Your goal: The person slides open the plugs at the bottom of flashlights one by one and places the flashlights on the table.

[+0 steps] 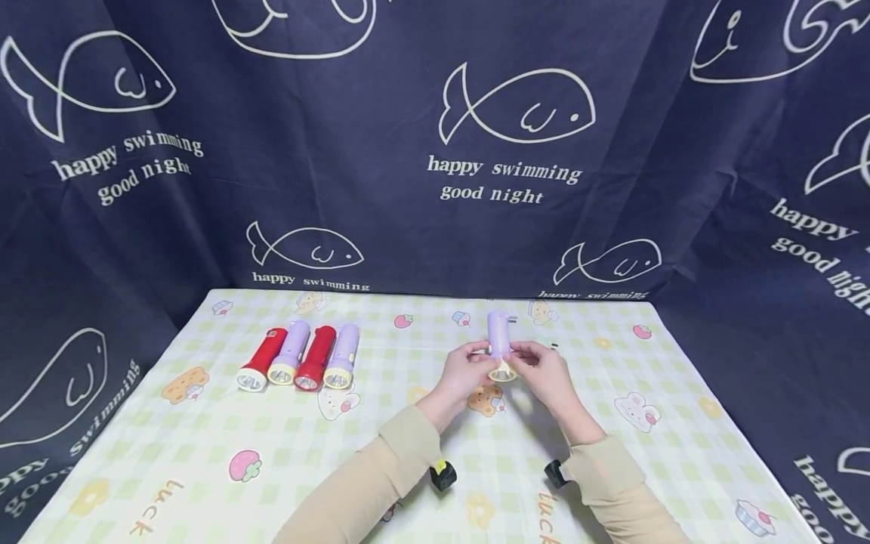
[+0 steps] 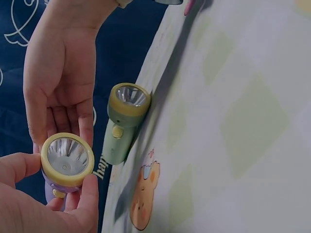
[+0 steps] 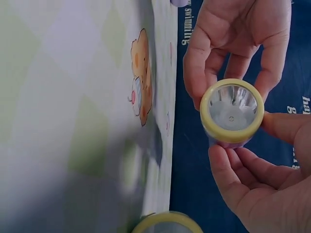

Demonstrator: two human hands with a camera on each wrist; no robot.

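Both hands hold a purple flashlight (image 1: 499, 332) with a yellow rim, its lens end toward me and metal plug prongs (image 1: 513, 319) sticking out near its far end. My left hand (image 1: 469, 374) pinches the left side near the lens, and my right hand (image 1: 541, 370) pinches the other side. In the left wrist view the left thumb and fingers meet the yellow rim (image 2: 67, 180), and a yellow switch (image 2: 59, 193) shows below it. Beyond the hands in that view lies a green flashlight (image 2: 119, 141) with a yellow rim, mostly hidden behind the right hand in the head view.
To the left, several flashlights lie side by side, lenses toward me: a red one with a white rim (image 1: 266, 352), a purple one (image 1: 293, 346), an all-red one (image 1: 319, 353) and another purple one (image 1: 345, 349). A patterned cloth (image 1: 224, 412) covers the table; a dark blue curtain (image 1: 394, 128) hangs behind.
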